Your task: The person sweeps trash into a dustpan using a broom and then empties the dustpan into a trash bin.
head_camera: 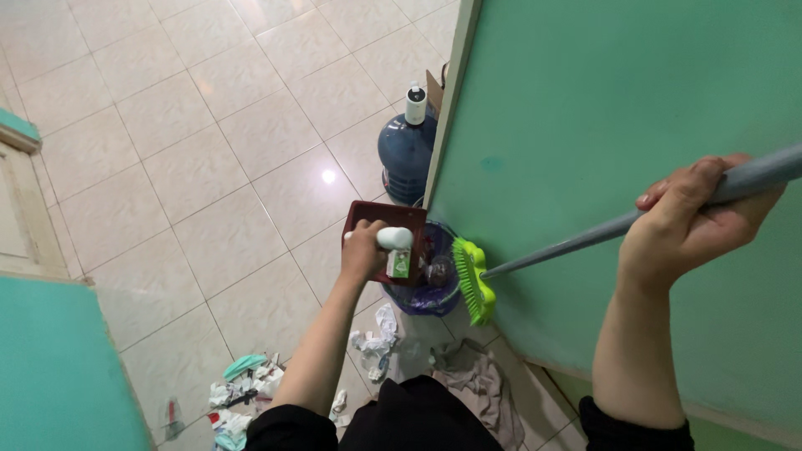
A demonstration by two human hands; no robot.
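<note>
My left hand (pixel 364 249) grips the white handle of a dark red dustpan (pixel 391 219) held over a purple-lined bin (pixel 430 296). Small bits of litter lie in the pan. My right hand (pixel 687 219) is closed around the grey pole (pixel 568 246) of a broom. Its bright green brush head (pixel 473 281) sits at the pan's right edge, against the green wall.
A green wall (pixel 618 125) rises on the right. A blue water jug (pixel 406 149) with a white cap stands beyond the bin. Crumpled paper and rubbish (pixel 242 392) lie on the pale tiled floor (pixel 192 167), with grey cloth (pixel 478 388) near my feet.
</note>
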